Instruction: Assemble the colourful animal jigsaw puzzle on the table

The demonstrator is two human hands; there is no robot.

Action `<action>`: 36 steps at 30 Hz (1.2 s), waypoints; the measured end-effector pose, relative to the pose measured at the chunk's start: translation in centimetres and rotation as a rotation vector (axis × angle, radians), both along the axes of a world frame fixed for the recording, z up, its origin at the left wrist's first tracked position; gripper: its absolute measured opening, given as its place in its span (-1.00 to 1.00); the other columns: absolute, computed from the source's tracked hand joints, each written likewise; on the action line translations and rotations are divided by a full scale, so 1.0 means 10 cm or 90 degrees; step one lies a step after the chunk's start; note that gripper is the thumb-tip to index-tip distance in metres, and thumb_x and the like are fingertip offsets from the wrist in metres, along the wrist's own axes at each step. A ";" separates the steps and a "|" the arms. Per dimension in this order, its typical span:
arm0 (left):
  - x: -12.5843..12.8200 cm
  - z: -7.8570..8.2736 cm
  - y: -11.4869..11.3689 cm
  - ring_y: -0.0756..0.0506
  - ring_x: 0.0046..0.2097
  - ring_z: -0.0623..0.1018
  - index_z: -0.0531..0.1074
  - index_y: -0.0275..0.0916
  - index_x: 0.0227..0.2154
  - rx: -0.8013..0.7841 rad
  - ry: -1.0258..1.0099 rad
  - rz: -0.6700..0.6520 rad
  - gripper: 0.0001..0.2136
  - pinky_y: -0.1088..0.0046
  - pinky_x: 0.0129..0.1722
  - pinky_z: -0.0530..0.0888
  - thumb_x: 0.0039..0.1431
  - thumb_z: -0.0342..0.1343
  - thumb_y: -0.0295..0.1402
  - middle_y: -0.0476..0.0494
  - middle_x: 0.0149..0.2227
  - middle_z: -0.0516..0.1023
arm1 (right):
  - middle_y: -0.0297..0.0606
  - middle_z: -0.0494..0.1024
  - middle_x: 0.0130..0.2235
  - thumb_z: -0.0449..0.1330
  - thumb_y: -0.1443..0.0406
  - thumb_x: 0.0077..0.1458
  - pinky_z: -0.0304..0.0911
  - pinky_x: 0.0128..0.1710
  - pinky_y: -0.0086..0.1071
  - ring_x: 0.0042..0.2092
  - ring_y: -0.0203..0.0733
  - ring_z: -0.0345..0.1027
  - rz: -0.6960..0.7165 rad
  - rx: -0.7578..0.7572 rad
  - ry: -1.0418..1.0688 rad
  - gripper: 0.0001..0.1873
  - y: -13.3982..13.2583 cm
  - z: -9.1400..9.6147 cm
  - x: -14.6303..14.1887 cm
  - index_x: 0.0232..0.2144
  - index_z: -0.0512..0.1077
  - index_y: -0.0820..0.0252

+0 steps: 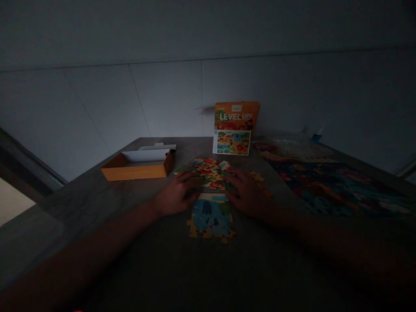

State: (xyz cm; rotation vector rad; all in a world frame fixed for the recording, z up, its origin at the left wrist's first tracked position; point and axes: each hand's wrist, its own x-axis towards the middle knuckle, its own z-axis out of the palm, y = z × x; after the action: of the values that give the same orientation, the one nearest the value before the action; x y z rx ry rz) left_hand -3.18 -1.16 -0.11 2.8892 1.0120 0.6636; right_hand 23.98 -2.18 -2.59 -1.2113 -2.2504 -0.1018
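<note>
Head view: left hand (177, 193) and right hand (249, 195) flank a multicoloured heap of loose jigsaw pieces (208, 168), fingers loosely bent, any grip impossible to tell! Nearer the person, flat on the grey worktop (133, 195), the joined blue-elephant puzzle section (209, 220), sky edge pointing away, longer axis unclear.

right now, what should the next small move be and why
Perhaps spread the loose puzzle pieces apart: many overlap, hiding their shapes, while the left hand and right hand are at the pile's sides.
</note>
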 end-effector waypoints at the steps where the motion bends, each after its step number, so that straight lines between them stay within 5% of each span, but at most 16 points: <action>1: -0.02 -0.03 0.04 -0.28 0.22 0.39 0.48 -0.28 0.04 -0.003 0.010 0.024 -0.70 -0.01 0.20 0.36 0.32 0.04 -0.32 -0.33 0.14 0.45 | 0.10 0.37 0.17 0.17 0.27 0.19 0.16 0.19 0.10 0.19 0.18 0.21 -0.011 -0.015 -0.022 -0.54 0.02 -0.01 0.01 0.11 0.43 0.31; 7: -0.11 -0.14 0.15 -0.25 0.15 0.46 0.43 -0.27 0.11 -0.043 0.031 0.059 -0.66 0.10 0.16 0.44 0.36 -0.01 -0.30 -0.31 0.13 0.46 | -0.01 0.45 0.16 0.04 0.32 0.28 0.16 0.19 0.08 0.18 0.09 0.27 0.030 -0.082 -0.064 -0.58 0.05 -0.01 0.02 0.13 0.43 0.29; 28: -0.11 -0.11 0.15 -0.30 0.07 0.49 0.39 -0.33 0.07 -0.066 0.011 0.100 -0.66 0.01 0.07 0.48 0.28 0.03 -0.33 -0.38 0.02 0.51 | -0.11 0.58 -0.09 0.03 0.46 0.21 0.27 0.04 -0.08 -0.01 -0.03 0.38 0.096 -0.035 0.014 -0.69 0.04 0.01 0.03 -0.11 0.53 0.23; 36: -0.08 -0.11 0.13 -0.28 0.10 0.48 0.45 -0.31 0.02 -0.039 0.015 0.064 -0.71 0.01 0.14 0.43 0.30 0.01 -0.37 -0.34 0.04 0.52 | -0.06 0.57 -0.05 0.05 0.45 0.18 0.34 -0.02 -0.18 -0.06 -0.07 0.42 0.343 0.096 -0.164 -0.67 -0.11 0.11 -0.07 -0.06 0.50 0.31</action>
State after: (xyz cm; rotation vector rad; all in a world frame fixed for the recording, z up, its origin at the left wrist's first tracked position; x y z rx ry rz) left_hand -3.96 0.13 -1.17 2.8155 1.1658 0.5922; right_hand 23.32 -3.31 -1.50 -0.5072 -2.6586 -0.2230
